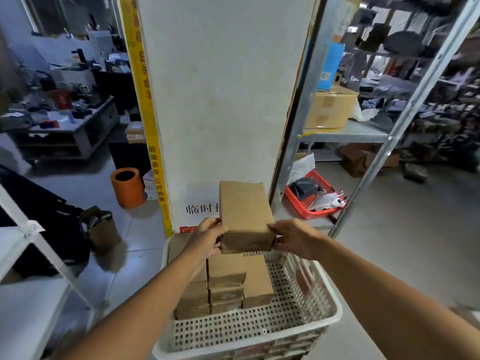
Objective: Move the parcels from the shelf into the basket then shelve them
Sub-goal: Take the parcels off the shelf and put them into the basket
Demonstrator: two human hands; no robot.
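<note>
Midway through, by the look of it: a brown cardboard parcel (245,216) held in the air just above the white perforated basket (306,302), gripped at its near end by both hands, left hand (207,236) curled round the left corner, right hand (293,237) pinching the right corner. Already in the basket, a stack of similar parcels (226,284), packed toward the far left, with bare perforated floor at the near and right sides. Hard to judge whether this parcel is going in or coming out for shelving; probably still loading, given the room left. Metal shelf (345,132) at the right, well apart from the basket, carrying a bigger carton (332,107); white shelf (28,245) at the near left, only partly in view. Lower layers of the stack hidden by the top ones, so no count possible. Printed sign on the pillar (223,100) partly covered by the parcel. Background blurred, details unreadable.
</note>
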